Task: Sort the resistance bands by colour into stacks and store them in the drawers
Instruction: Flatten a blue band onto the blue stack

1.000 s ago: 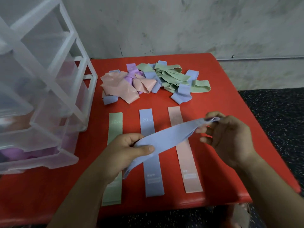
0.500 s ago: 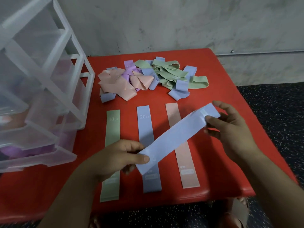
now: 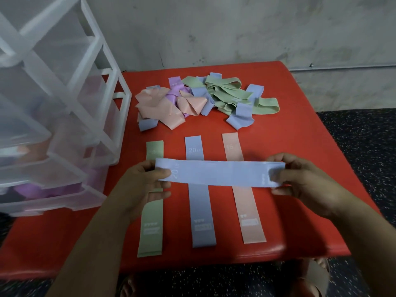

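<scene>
Left hand and right hand each pinch one end of a blue resistance band, held flat and crosswise above the green band, blue band and pink band lying on the red bench.

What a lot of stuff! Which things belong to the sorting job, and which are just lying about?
Part of the job: held blue band, pinched at its ends by left hand and right hand; flat green band, flat blue band and flat pink band in a row; tangled pile of bands; clear drawer unit.
Just there: red table; grey wall; speckled floor.
</scene>
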